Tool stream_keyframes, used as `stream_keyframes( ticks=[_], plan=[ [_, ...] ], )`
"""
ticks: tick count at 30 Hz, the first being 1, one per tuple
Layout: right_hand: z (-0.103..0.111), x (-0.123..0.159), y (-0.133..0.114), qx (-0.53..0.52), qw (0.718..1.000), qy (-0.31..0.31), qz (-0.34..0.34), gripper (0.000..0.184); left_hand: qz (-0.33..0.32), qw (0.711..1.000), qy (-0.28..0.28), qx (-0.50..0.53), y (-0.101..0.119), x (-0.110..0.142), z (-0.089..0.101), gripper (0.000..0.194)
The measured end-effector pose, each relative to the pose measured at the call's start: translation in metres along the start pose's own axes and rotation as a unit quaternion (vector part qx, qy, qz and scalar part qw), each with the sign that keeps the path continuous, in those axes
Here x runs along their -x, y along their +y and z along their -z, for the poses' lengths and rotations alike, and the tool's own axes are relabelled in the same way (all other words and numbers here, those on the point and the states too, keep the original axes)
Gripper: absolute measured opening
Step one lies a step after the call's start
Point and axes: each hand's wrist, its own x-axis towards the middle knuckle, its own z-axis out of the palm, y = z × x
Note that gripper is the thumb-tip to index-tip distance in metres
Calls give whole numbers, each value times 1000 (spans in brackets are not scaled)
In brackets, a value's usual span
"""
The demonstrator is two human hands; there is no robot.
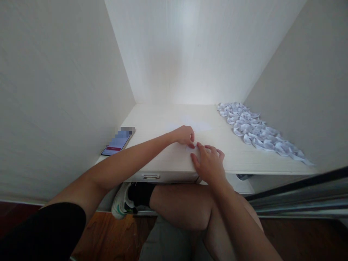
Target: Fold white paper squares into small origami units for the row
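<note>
A small white piece of paper lies near the front edge of a pale wooden shelf. My left hand rests on its far side, fingers curled and pinching the paper's edge. My right hand lies on the near side, fingertips pressed down on the paper. The paper is mostly hidden under both hands, and its shape cannot be made out.
Several folded white paper pieces lie in a band along the shelf's right side. A phone with a lit screen sits at the left edge. Pale walls enclose the shelf. A drawer handle shows below, with my bent knee and a shoe.
</note>
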Motion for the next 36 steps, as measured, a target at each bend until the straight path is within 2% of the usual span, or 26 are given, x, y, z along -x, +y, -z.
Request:
stream_keyframes(
  ticks=[4,8,10,12,13,15,17,18,19,20,21,25,28,32,36],
  plan=[
    [0,2,1,-6,1000,19,17,47,57,995,-40,73,-2,-6,2,23],
    [-5,3,5,-51,997,60,15,50,71,983,-59,160,-2,-8,2,25],
    [-7,1,10,-97,990,99,-21,53,65,973,-43,217,-1,-5,-1,26],
    [-7,-4,16,-179,971,131,-83,59,56,955,6,292,1,-1,-9,25],
    [-7,-8,19,-235,955,138,-117,63,52,941,38,332,3,2,-14,24],
    [-5,-17,26,-352,913,125,-165,69,41,895,107,431,7,7,-28,19],
    [-3,-28,30,-436,877,96,-175,69,32,859,130,494,10,13,-41,11],
    [-3,-33,31,-462,867,82,-169,65,32,820,138,555,10,15,-46,10],
    [-3,-38,32,-480,860,71,-161,59,31,794,139,591,9,17,-51,9],
    [-4,-42,33,-495,853,60,-152,52,29,780,136,610,7,18,-53,11],
    [-6,-47,34,-511,846,49,-144,47,27,775,134,617,4,20,-54,13],
    [-14,-63,39,-561,820,8,-114,35,14,799,145,583,-14,23,-49,16],
    [-19,-76,39,-549,831,-22,-89,34,5,799,146,583,-28,23,-48,26],
    [-23,-92,31,-538,838,-35,-85,43,-27,791,188,582,-36,20,-53,44],
    [-24,-98,21,-524,846,-36,-93,45,-43,793,216,569,-37,16,-54,39]
  ],
)
